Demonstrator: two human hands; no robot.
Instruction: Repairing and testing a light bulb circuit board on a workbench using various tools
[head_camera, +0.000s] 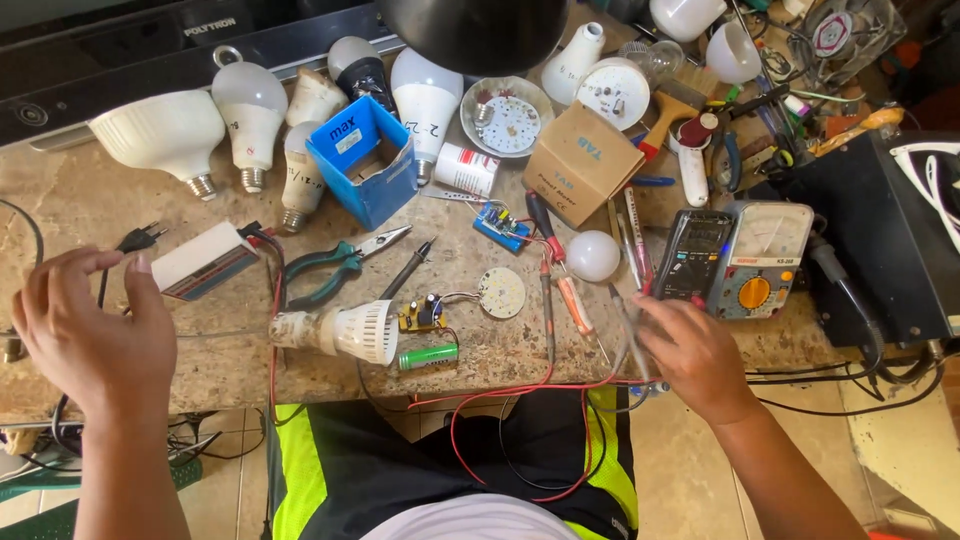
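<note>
A mottled beige stone worktop (90, 200) held white bulbs (250, 110), a bright blue box (365, 160), a green battery (428, 356), red wires (520, 395), green-handled pliers (325, 270) and a brown cardboard box (583, 163).

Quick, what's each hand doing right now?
Left hand: closed, pinching a black power cord below its plug.
Right hand: fingers curled around thin probe leads at the bench edge.
</note>
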